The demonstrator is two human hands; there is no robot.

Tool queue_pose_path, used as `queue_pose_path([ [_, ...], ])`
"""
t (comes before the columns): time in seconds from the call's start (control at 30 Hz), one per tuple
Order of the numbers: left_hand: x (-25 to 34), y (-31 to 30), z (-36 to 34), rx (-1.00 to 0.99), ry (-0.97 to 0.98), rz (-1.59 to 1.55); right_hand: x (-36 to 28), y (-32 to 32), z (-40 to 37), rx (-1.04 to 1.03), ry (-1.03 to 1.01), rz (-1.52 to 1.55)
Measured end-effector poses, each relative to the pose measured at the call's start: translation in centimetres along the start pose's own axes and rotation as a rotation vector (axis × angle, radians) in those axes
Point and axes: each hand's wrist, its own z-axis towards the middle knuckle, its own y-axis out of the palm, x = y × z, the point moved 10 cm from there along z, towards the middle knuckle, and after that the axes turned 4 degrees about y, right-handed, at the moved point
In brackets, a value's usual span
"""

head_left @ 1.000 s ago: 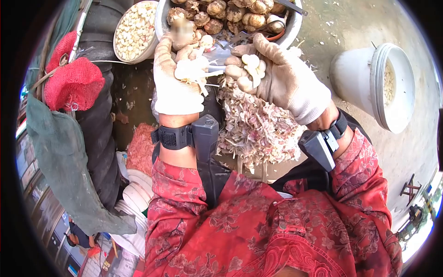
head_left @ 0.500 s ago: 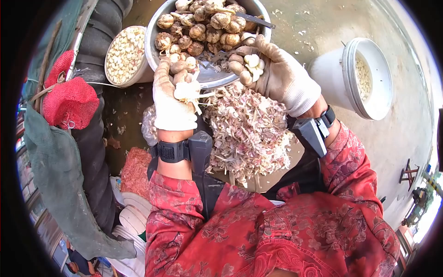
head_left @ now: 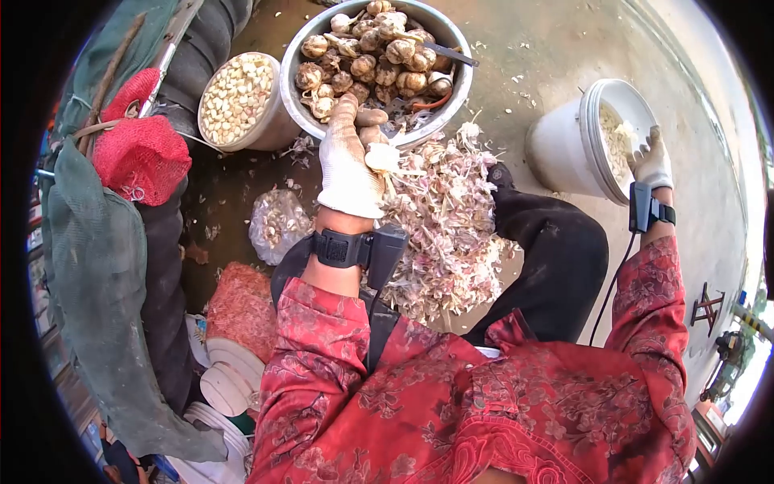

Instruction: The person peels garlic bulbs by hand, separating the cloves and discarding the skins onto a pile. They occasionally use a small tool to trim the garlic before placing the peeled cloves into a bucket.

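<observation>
My gloved left hand (head_left: 352, 165) is at the near rim of a metal basin (head_left: 292, 101) heaped with garlic bulbs (head_left: 387, 73). Its fingers are closed round a pale piece of garlic (head_left: 382, 158) with a stalk. A knife (head_left: 451, 53) lies across the bulbs at the basin's right side. Over on the right, my gloved right hand (head_left: 651, 165) reaches to the mouth of a tipped white bucket (head_left: 560, 145), which holds peeled cloves (head_left: 614, 137). The fingers of this hand are spread, near cloves at the opening.
A pile of garlic skins (head_left: 443, 234) lies between the legs. Left of the basin stands a tub of peeled cloves (head_left: 236, 98). A plastic bag (head_left: 278, 226), a red mesh bag (head_left: 141, 161) and a dark green cloth (head_left: 97, 274) are on the left.
My right hand has moved from the basin to the white bucket, and the cloves have left its palm. My left hand stays near the basin with the garlic piece. The view has shifted slightly.
</observation>
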Motion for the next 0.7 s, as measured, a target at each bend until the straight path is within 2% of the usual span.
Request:
queue_pose_path([
  [0.07, 0.1, 0.2, -0.7, 0.006, 0.004, 0.037, 0.2, -0.9, 0.1, -0.030, -0.125, -0.095],
  [0.13, -0.5, 0.0, -0.6, 0.016, -0.004, 0.055, 2.0, 2.2, -1.1, -0.267, -0.085, 0.016],
  [0.2, -0.8, 0.0, -0.8, 0.022, -0.011, 0.073, 2.1, 8.4, -11.3, -0.433, -0.127, 0.003],
  [0.27, -1.8, 0.5, -1.4, -0.043, -0.092, 0.097, 3.1, 13.9, -19.6, -0.674, -0.190, -0.198],
  [0.33, -2.3, 0.5, -1.7, -0.067, -0.085, 0.099, 4.7, 18.0, -27.3, -0.924, -0.231, -0.267],
  [0.4, -3.1, 0.6, -2.4, -0.097, -0.143, 0.145, 5.4, 20.5, -33.1, -1.055, -0.398, -0.448],
  [0.47, -4.1, 0.1, -2.1, -0.053, -0.144, 0.164, 6.5, 21.6, -36.7, -1.198, -0.458, -0.548],
  [0.5, -4.5, 0.4, -2.3, -0.069, -0.173, 0.165, 5.9, 22.1, -38.2, -1.210, -0.591, -0.558],
  [0.53, -4.9, 0.6, -2.4, -0.085, -0.201, 0.166, 6.5, 22.6, -39.3, -1.356, -0.455, -0.483],
  [0.57, -5.5, 1.0, -2.9, -0.143, -0.287, 0.118, 6.6, 22.7, -39.1, -1.330, -0.581, -0.566],
  [0.6, -5.6, 1.1, -2.9, -0.148, -0.290, 0.116, 6.8, 22.8, -39.2, -1.299, -0.704, -0.649],
  [0.67, -6.2, 0.4, -2.9, -0.075, -0.353, 0.110, 7.0, 22.8, -39.2, -1.287, -0.755, -0.670],
  [0.7, -6.1, 1.0, -3.1, -0.181, -0.372, 0.077, 6.9, 22.9, -39.5, -1.279, -0.809, -0.685],
])
